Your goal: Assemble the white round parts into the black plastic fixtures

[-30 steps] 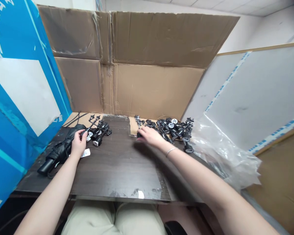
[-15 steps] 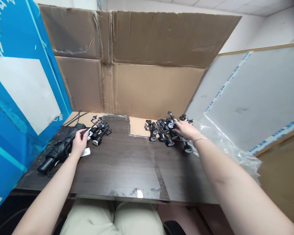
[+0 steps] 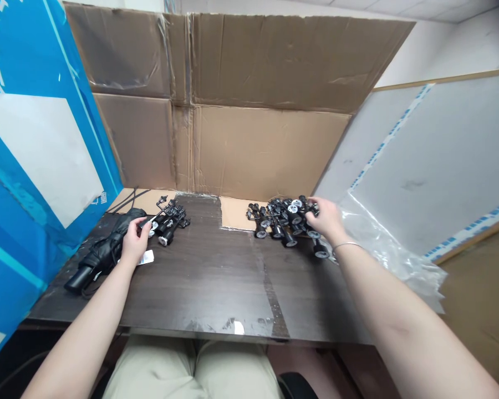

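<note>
My left hand (image 3: 135, 241) pinches a thin black plastic piece at the near edge of a small heap of black plastic lamp-post parts (image 3: 168, 221). A folded black umbrella (image 3: 106, 249) lies against the hand's left side. My right hand (image 3: 324, 219) rests on the right end of a larger heap of similar black parts (image 3: 280, 221), which have round bases and white discs. Its fingers curl over the top pieces, and whatever lies under them is hidden.
Both heaps sit along the back of a dark wood-grain table (image 3: 199, 282). A white card (image 3: 145, 257) lies near my left wrist. Upright cardboard (image 3: 253, 149) stands behind, a blue printed board (image 3: 33, 166) at left, and a clear plastic bag (image 3: 386, 255) at right.
My right hand has moved right across the larger heap, from its left end to its right end. The left hand has stayed almost still beside the smaller heap.
</note>
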Tool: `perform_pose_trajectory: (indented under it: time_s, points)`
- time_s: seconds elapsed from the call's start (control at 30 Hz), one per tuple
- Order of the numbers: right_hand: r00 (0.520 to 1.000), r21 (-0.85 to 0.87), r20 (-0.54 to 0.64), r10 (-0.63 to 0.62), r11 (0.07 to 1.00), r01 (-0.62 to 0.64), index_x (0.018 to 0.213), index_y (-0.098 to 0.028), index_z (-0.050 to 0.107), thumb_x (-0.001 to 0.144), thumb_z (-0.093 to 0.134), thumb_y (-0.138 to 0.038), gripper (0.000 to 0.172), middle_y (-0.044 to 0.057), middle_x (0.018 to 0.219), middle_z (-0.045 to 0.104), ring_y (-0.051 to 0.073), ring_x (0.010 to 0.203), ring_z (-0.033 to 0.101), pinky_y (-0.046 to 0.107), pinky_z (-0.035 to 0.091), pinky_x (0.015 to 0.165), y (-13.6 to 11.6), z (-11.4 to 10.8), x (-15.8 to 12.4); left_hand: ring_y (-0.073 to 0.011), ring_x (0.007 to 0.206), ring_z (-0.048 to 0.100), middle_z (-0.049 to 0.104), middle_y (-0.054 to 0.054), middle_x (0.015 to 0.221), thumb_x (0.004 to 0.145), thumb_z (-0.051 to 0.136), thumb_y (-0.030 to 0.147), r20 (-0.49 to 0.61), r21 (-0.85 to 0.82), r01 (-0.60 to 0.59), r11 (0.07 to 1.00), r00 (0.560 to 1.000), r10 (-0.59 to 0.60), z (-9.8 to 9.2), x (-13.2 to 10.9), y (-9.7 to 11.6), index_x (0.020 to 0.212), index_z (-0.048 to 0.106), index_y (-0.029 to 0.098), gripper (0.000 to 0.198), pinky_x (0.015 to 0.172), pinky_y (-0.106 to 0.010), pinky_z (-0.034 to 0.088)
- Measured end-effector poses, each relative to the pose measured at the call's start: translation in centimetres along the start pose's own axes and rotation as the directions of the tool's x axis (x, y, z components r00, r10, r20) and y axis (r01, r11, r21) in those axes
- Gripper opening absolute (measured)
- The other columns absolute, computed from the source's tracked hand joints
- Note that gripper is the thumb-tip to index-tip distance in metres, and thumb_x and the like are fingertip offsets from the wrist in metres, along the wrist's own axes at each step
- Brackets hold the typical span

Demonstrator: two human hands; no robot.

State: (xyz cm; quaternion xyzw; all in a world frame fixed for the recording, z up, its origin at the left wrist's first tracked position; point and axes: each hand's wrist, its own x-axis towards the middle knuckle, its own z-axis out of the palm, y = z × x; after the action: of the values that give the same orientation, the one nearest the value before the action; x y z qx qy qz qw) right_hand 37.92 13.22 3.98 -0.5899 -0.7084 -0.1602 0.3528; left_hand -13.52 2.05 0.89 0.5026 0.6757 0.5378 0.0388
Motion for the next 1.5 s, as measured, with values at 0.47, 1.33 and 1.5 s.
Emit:
perform_pose_trajectory:
  time_s: [0.47,1.33,1.5]
  points:
    - [0.93,0.777,0.272,-0.248,0.627,-0.059,0.093,-0.018,0.057,0.075,0.051,-0.029,0.022,0.001,0.065,0.061,0.014,0.061,0.057,0.029,0.046,0.064,-18.1,-0.4,-4.6,-0.0131,0.063,0.052,0.054,-0.002,0.073,0.071,0.054,0.043,-0.049,-0.288,-0.025,0.957,0.999,0.011,1.5,0.8,2.2,0.1,0.055,0.014,0.04,0.061,-0.025,0.043]
    - [0.974,0.902,0.148,-0.173,0.428,-0.061,0.113,-0.022,0.043,0.079,0.053,-0.029,0.037,0.004,0.085,0.061,0.016,0.075,0.059,0.031,0.05,0.071,-23.6,1.9,-9.3,-0.0179,0.093,0.058,0.059,-0.009,0.102,0.076,0.058,0.028,0.031,-0.255,-0.478,0.841,0.865,0.501,6.7,-7.2,8.9,0.105,0.05,0.017,0.031,0.076,-0.03,0.05]
    - [0.968,0.916,0.177,-0.179,0.39,-0.095,0.114,-0.022,0.042,0.079,0.053,-0.031,0.038,0.004,0.085,0.061,0.016,0.076,0.06,0.032,0.051,0.072,-23.7,2.0,-9.4,-0.0183,0.092,0.06,0.061,-0.009,0.103,0.073,0.061,0.028,0.049,-0.298,-0.437,0.848,0.881,0.471,6.9,-7.5,8.9,0.109,0.047,0.018,0.04,0.078,-0.032,0.051]
